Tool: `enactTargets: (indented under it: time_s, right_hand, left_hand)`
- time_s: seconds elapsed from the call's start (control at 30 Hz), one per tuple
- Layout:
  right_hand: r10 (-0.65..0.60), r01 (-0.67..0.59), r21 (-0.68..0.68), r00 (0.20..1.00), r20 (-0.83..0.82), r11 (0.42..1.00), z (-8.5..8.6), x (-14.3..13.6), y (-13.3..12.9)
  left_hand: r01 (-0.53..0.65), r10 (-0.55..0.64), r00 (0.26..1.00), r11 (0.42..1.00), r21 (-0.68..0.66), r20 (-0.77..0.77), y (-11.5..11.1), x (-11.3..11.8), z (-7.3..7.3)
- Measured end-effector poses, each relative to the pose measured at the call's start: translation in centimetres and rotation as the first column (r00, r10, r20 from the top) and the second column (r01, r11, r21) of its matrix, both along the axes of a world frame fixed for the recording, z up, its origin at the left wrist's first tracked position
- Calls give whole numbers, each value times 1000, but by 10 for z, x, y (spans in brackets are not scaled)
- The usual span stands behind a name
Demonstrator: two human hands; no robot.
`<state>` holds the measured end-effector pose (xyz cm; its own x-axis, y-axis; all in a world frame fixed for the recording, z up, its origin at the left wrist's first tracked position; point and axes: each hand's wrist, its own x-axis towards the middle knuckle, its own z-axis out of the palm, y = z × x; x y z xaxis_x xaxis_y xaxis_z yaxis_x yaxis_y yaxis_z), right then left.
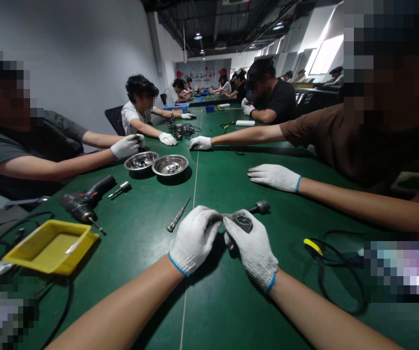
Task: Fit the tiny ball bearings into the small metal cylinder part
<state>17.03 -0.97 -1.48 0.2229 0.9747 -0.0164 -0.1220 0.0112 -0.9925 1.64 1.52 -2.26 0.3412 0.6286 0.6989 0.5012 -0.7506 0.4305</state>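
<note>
My right hand (255,243), in a white knitted glove with a blue cuff, is closed around a small black part with a round, ringed end (244,222). Close beside it, my left hand (197,238), gloved alike, has its fingertips pinched together at the part's left side. What lies between those fingertips is too small and dark to make out. Both hands are just above the green table (154,301). A slim metal screwdriver-like tool (178,217) lies left of my left hand. Behind my right hand rests a dark cylindrical socket (262,206).
At left are a power drill (85,198), a nut-driver bit (121,190) and a yellow tray (51,248). Two metal bowls (170,166) with small parts stand ahead. A co-worker's gloved hand (275,177) lies at right, near a black cable (340,265). Other people sit along the table.
</note>
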Motion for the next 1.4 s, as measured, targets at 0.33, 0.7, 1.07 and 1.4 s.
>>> enactTargets:
  time_s: [0.33, 0.7, 1.07, 1.4]
  right_hand:
    - [-24, 24, 13, 1000, 0, 1000, -5, 2, 1]
    - [-9, 9, -7, 1000, -27, 1000, -2, 2, 1]
    - [-63, 63, -8, 997, -32, 998, 2, 1, 2]
    - [-61, 61, -10, 998, 6, 998, 2, -1, 0]
  left_hand:
    - [-17, 17, 999, 1000, 1, -46, -1, 0, 1]
    - [-2, 3, 1000, 1000, -7, 30, 1, -1, 2]
    - [2, -2, 1000, 1000, -17, 3, 1, 1, 1]
    - [-7, 7, 1000, 1000, -17, 2, 2, 1, 0]
